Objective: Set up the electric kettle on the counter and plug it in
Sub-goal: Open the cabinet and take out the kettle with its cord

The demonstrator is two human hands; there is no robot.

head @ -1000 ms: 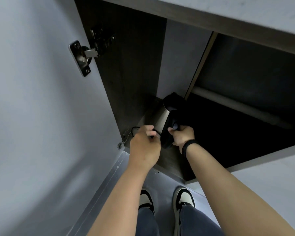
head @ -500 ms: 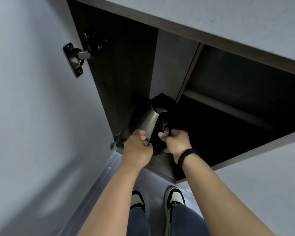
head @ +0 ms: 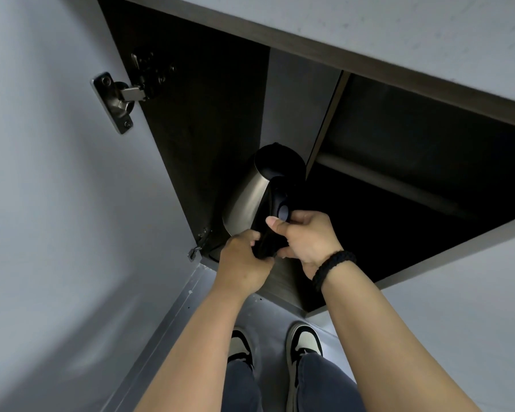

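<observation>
A steel electric kettle point(head: 247, 200) with a black lid and black handle sits at the front left of an open lower cabinet point(head: 197, 138). My right hand point(head: 308, 243) grips the black handle, thumb up near the switch. My left hand point(head: 244, 263) curls around the lower end of the handle by the kettle's base. The base and the cord are hidden behind my hands.
The open grey cabinet door point(head: 57, 203) stands on the left, with a metal hinge point(head: 116, 102). The grey countertop edge point(head: 399, 34) overhangs above. A pipe point(head: 399, 188) crosses the dark cabinet interior. My feet point(head: 304, 346) stand on the grey floor below.
The kettle has come forward and up toward the cabinet's front edge. My left hand has shifted from the cord by the base to the handle's lower end.
</observation>
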